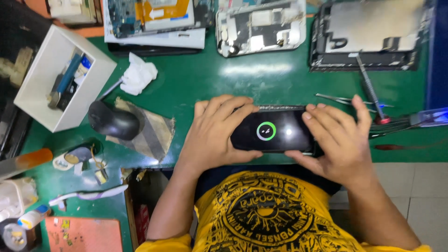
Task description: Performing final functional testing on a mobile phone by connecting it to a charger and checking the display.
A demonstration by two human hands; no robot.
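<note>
Hands are gripping a black phone (273, 132) at the table (200, 79) edge, left hand (212, 135) and right hand (338, 142) fingers clasping opposite ends, leaving its lit screen facing up.

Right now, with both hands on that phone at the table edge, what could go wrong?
1. The phone sits near the table edge; a slip from the left hand or right hand could drop it.
2. The screwdriver and tweezers lie close by and might scratch the glass.
</note>
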